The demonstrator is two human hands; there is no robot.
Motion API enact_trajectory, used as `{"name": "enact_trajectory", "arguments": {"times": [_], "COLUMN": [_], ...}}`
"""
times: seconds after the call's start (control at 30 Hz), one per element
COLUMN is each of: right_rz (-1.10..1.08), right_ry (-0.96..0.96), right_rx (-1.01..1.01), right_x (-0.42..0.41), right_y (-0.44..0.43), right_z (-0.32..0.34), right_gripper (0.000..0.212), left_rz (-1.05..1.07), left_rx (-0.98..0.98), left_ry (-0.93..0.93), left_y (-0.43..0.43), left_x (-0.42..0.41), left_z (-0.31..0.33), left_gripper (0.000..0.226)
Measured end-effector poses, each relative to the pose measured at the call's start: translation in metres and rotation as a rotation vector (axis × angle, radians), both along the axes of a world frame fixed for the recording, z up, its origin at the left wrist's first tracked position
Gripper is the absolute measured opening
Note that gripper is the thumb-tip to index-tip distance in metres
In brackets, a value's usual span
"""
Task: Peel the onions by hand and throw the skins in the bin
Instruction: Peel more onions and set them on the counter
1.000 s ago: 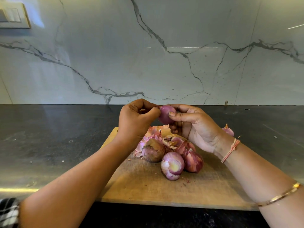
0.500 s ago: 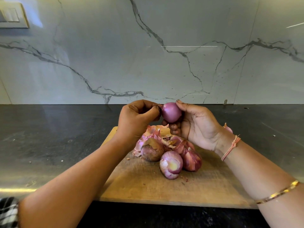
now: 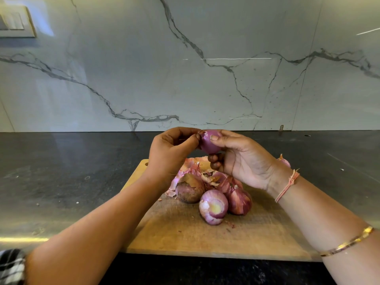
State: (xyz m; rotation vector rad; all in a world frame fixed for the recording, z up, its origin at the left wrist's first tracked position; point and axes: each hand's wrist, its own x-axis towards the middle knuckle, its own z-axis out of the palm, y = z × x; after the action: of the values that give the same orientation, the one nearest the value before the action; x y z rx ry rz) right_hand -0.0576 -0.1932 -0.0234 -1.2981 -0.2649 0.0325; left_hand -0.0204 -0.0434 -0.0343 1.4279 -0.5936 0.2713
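step: peeling onion (image 3: 209, 144) | place: in air above far end of board (image 3: 185, 239) | r hand (image 3: 244, 161) grips onion, thumb on top | l hand (image 3: 170, 155) pinches skin flap (image 3: 200, 134) at tip | advice: pull flap slowly along bulb, turn w/ r hand, drop skins on board.

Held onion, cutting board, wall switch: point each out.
held onion (image 3: 208, 146), head view, purple side under thumb
cutting board (image 3: 185, 237), head view, bare wood near front
wall switch (image 3: 14, 23), head view, its plate

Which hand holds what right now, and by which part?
The right hand grips the onion round its body, thumb on the front. The left hand pinches the loose skin at the onion's tip.
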Motion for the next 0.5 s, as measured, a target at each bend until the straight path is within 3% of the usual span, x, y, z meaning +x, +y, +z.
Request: {"name": "enact_trajectory", "arguments": {"times": [0.23,0.5], "right_rz": [-0.016,0.014], "right_ry": [-0.045,-0.01], "right_rx": [-0.057,-0.125], "right_x": [-0.0023,-0.0064], "right_y": [0.0017,-0.0006], "right_z": [0.0009,0.0021], "right_gripper": [0.034,0.018], "left_rz": [0.015,0.009], "left_rx": [-0.011,0.077], "left_ry": [-0.047,-0.09], "left_y": [0.0,0.0045], "left_x": [-0.0014,-0.0006], "left_z": [0.0009,0.0026], "left_gripper": [0.019,0.022]}}
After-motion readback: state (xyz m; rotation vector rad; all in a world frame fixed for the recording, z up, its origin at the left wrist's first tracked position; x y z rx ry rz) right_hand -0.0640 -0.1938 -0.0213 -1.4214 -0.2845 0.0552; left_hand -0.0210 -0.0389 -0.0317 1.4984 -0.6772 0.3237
